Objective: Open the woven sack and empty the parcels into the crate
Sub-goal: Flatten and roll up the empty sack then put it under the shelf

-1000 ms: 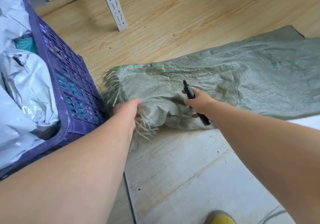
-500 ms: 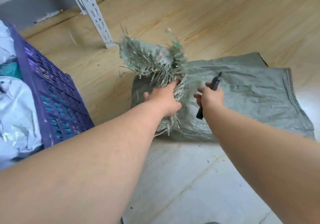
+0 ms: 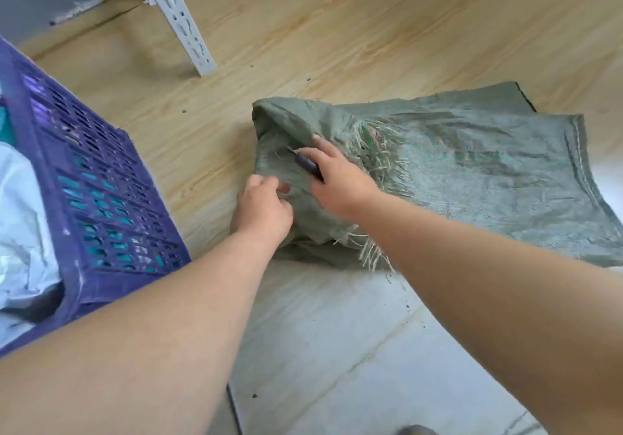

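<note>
A flat grey-green woven sack (image 3: 472, 178) lies on the floor, its frayed open end folded back over itself. My left hand (image 3: 261, 207) grips the folded sack fabric at its left edge. My right hand (image 3: 337, 178) rests on the fold and holds a small dark knife (image 3: 307, 165), blade pointing left. The purple plastic crate (image 3: 101, 198) stands at the left, with grey and white plastic parcels (image 3: 20, 219) inside it.
A white perforated metal shelf leg (image 3: 182, 23) stands on the wood floor behind. A pale floor panel (image 3: 337, 333) lies under my arms. A grey wall base runs along the top left. A shoe tip (image 3: 416, 430) shows at the bottom edge.
The frayed mouth of the sack, first lying flat, was lifted and has been folded over to the right onto the sack. Both hands now sit at the fold's left side.
</note>
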Motion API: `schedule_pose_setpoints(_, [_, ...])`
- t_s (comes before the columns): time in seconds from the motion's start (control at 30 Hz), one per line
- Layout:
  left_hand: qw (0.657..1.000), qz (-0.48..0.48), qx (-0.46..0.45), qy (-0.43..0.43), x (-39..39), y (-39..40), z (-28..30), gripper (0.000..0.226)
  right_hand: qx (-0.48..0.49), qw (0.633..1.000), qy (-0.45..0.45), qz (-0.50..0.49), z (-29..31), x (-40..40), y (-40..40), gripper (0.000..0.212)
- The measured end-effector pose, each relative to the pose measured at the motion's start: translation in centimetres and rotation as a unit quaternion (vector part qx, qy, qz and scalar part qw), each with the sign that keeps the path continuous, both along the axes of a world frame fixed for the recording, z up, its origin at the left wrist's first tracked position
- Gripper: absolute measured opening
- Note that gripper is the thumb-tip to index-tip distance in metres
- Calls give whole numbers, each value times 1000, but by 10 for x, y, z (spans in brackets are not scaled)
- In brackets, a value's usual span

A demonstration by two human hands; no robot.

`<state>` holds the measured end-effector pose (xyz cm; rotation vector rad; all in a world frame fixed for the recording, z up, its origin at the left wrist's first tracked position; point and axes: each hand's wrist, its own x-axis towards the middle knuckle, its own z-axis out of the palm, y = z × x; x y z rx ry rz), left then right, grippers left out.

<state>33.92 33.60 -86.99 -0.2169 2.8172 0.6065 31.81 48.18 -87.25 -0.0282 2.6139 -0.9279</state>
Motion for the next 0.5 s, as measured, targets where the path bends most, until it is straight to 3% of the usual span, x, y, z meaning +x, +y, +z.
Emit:
schedule_pose_setpoints(0.1, [991,68,6,-113,3,-16,-14,49,57,976,-139,-159,-26,-10,39,74])
schedule_pose_setpoints(0.23, [953,193,91,-213,2,-23,-25,80,169,956,-88,-222,-35,4,39,69])
schedule_pose_setpoints(0.37, [887,266,237,-293,13,-14,-41,108,66,938,-245,-235,-56,2,30,68])
schedule_pose_setpoints(0.43, [849,275,310,-327,21,-7,-42,88,30,934,-295,-200,-59,4,30,62])
schedule_pose_setpoints(0.5, [860,259,303,-319,20,-5,-43,72,-21,940,-278,-196,-59,9,25,61])
